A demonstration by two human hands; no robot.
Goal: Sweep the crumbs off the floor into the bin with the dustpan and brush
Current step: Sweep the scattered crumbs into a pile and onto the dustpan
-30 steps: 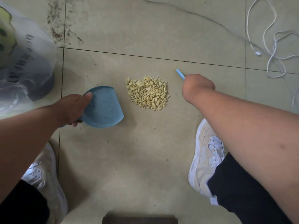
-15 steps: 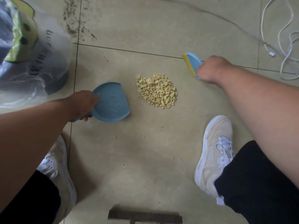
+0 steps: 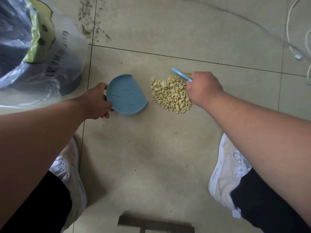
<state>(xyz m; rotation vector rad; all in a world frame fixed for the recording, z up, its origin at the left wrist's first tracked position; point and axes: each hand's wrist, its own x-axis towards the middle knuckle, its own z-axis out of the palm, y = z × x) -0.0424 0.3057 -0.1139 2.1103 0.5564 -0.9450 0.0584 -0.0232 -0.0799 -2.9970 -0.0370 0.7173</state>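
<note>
A pile of pale yellow crumbs [image 3: 170, 95] lies on the tiled floor. Just left of it rests a small blue dustpan [image 3: 125, 95], its open edge facing the pile; my left hand [image 3: 98, 103] grips its rear. My right hand [image 3: 202, 88] is closed on a small blue brush [image 3: 181, 74] with yellow bristles, at the pile's right edge; most of the brush is hidden by the hand. The bin [image 3: 25, 47], lined with a clear plastic bag, stands at the far left.
My two white shoes [image 3: 227, 170] [image 3: 67, 167] flank the bare floor below the pile. White cables [image 3: 292, 39] lie at the top right. A few stray crumbs [image 3: 127, 141] lie below. A brown wooden piece [image 3: 154, 224] sits at the bottom edge.
My right hand has swung the brush down from beyond the pile to the pile's right edge. The dustpan has stayed just left of the crumbs.
</note>
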